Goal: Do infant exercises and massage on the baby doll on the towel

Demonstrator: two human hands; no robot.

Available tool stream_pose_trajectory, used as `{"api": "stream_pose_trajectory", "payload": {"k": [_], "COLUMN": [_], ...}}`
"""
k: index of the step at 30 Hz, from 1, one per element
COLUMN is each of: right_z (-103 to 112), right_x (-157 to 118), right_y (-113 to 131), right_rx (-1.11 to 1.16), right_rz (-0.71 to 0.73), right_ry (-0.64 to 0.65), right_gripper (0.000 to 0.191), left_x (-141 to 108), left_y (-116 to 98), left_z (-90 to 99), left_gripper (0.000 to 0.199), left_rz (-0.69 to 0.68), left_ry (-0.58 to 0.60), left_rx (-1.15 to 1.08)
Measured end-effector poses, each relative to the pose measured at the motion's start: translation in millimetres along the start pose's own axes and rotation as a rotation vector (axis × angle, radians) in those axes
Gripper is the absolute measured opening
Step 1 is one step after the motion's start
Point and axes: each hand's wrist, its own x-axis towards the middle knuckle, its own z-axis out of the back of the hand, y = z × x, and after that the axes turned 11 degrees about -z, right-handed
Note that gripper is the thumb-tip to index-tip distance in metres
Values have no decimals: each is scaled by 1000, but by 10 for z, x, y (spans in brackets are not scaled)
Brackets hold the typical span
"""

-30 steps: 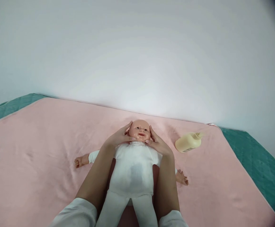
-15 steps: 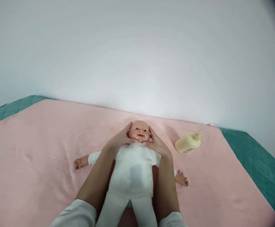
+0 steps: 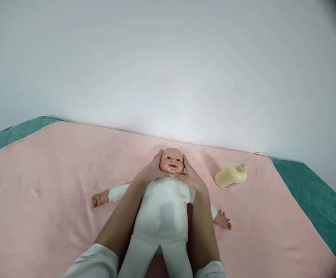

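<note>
A baby doll (image 3: pixel 164 212) with a white cloth body lies on its back, its head toward the wall and its arms spread out. My left hand (image 3: pixel 153 168) cups the left side of the doll's head (image 3: pixel 172 158), fingers along the cheek. On the other side my right hand (image 3: pixel 189 174) cups the head in the same way. Both thumbs lie under the chin, their tips close together at the neck. The doll's face points up and shows between my hands.
A pale yellow pump bottle (image 3: pixel 230 176) lies on its side to the right of the doll. Below everything is a pink blanket (image 3: pixel 46 185), over a green quilted cover (image 3: pixel 312 193). A white wall (image 3: pixel 168 69) rises behind.
My thumbs have moved inward under the chin, and their tips are now closer together. My hands still hold the head. The whole view has shifted slightly.
</note>
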Motion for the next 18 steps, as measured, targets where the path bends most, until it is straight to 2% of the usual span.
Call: {"api": "stream_pose_trajectory", "payload": {"k": [4, 8, 12, 15, 18], "right_z": [32, 92, 153, 175, 198], "right_x": [6, -26, -62, -79, -99], "right_y": [-39, -33, -5, -2, -15], "right_rx": [-33, -64, -97, -96, -95], "right_rz": [-39, -48, 29, 55, 25], "right_ry": [-21, -18, 43, 61, 56], "right_gripper": [125, 113, 98, 96, 96], "left_x": [15, 0, -30, -38, -35], "left_y": [-7, -86, -172, -151, -85], "left_z": [27, 86, 160, 238, 306], "left_gripper": [136, 135, 129, 125, 121], "left_rz": [4, 94, 180, 200, 201], "left_ry": [0, 35, 54, 109, 111], "left_rx": [27, 40, 6, -54, -87]}}
